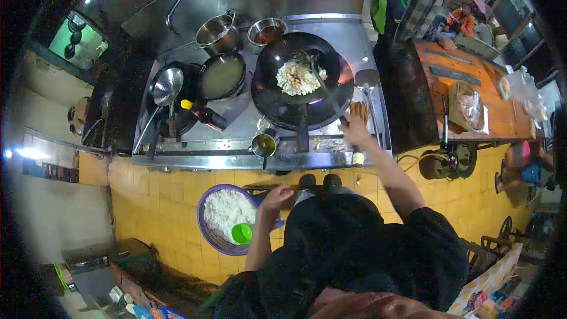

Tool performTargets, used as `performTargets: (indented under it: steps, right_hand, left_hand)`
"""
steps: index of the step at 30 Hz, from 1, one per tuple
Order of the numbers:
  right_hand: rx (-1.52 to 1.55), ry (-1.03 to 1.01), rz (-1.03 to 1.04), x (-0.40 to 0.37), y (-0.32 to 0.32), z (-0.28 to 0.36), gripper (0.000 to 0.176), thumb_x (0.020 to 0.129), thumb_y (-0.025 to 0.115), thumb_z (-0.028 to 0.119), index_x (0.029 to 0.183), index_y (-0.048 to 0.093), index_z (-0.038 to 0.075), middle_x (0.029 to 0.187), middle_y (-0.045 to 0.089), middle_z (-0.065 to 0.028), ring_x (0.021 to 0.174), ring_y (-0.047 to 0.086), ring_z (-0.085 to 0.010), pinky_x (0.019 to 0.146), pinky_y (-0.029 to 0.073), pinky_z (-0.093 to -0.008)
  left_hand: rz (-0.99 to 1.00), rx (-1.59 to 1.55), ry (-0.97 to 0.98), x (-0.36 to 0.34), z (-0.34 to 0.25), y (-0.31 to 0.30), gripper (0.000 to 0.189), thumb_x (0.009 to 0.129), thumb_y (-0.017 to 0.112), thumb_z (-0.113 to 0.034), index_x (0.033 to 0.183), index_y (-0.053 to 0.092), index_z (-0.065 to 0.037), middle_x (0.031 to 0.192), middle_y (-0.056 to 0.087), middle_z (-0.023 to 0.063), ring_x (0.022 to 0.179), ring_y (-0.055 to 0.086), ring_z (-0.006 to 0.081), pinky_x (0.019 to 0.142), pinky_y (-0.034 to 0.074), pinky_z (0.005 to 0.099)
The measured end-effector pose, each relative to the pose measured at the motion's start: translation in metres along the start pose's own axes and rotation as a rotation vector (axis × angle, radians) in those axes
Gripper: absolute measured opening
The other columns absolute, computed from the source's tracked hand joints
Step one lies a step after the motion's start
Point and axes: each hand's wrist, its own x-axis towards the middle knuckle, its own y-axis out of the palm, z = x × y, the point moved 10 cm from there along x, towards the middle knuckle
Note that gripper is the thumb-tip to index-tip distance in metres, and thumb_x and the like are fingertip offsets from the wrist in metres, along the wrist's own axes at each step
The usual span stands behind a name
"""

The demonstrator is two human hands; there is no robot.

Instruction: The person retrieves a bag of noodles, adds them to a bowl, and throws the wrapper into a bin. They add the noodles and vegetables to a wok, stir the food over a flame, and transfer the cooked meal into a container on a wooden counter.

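My right hand (356, 131) is closed around the handle of a wok spatula (328, 93). The tool slants up and left into a large black wok (267, 91), where its head meets a heap of pale rice-like food (295, 78). My left hand (276, 197) hangs low in front of the stove, fingers loosely bent and apart, with nothing seen in it. Near it, a purple basket (202, 224) of white rice (227, 212) stands lower down, with a green cup (241, 233) lying on the rice.
Left of the wok are a dark pan of liquid (222, 77), a bottle with a yellow cap (207, 115), and a metal ladle (168, 85). A small metal pot (264, 143) sits by the stove's front edge (236, 161). Another spatula (367, 80) rests at right, beside a wooden table (434, 65).
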Motion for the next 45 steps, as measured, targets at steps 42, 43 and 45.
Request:
performTargets:
  steps: [42,43,45]
  right_hand:
    - [-0.331,0.045,0.397,-0.067,-0.112,0.089,0.053,0.081,0.054,0.011,0.132,0.041,0.011,0.082,0.061,-0.0268,0.081,0.060,-0.0441,0.075,0.050,-0.0488]
    - [-0.383,0.081,0.409,-0.068,-0.112,0.088,0.052,0.081,0.053,0.010,0.132,0.042,0.011,0.082,0.061,-0.0272,0.081,0.060,-0.0443,0.074,0.050,-0.0495]
    - [-0.493,0.111,0.370,-0.071,-0.106,0.074,0.052,0.081,0.052,0.011,0.132,0.044,0.014,0.082,0.062,-0.0265,0.079,0.062,-0.0434,0.072,0.051,-0.0500]
  left_hand:
    - [-0.046,-0.870,-0.308,0.096,-0.164,0.039,0.010,0.081,0.061,-0.015,0.078,0.062,-0.006,0.064,0.058,0.0042,0.058,0.057,0.0162,0.054,0.046,0.0301]
    - [-0.115,-0.916,-0.301,0.111,-0.160,0.018,0.012,0.082,0.061,-0.017,0.077,0.063,-0.006,0.064,0.059,0.0044,0.060,0.058,0.0158,0.056,0.047,0.0300]
    - [-0.124,-0.971,-0.336,0.130,-0.126,0.000,0.015,0.082,0.062,-0.019,0.074,0.062,-0.006,0.064,0.059,0.0049,0.059,0.058,0.0157,0.054,0.047,0.0296]
